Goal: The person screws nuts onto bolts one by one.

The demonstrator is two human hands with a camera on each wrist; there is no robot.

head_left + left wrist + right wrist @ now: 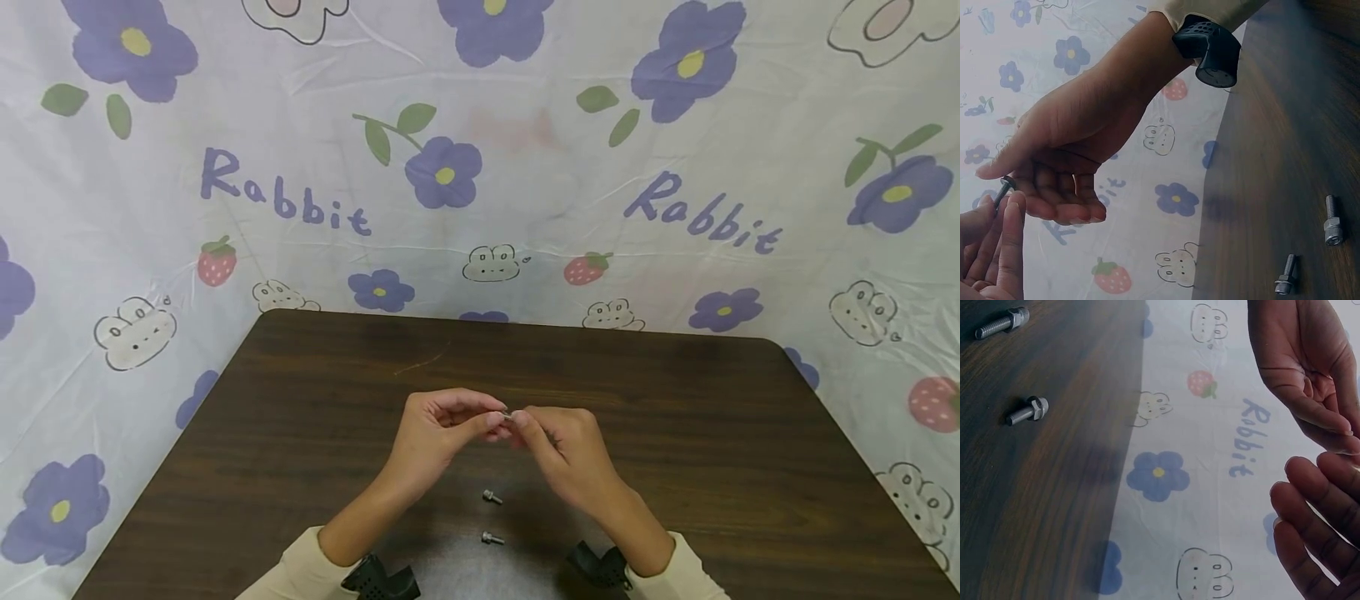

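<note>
Above the table, both hands meet at a small metal bolt [1001, 192] with a dark, wide head. My left hand [427, 435] pinches its threaded shank between thumb and fingertips. From the other side, my right hand [573, 454] holds the head end at its thumb and fingertips, its other fingers curled. Fingers partly cover the bolt in the head view, and it is hidden in the right wrist view. Two more bolts lie on the table below the hands: one bolt [491, 497] farther off, another bolt [492, 539] closer to the body. Each carries a collar-like piece under its head.
The dark wooden table [300, 467] has rounded far corners. A white cloth [555, 208] printed with flowers, rabbits and strawberries hangs behind it and along its sides. Black wrist cameras [381, 579] sit under both forearms, close to the tabletop.
</note>
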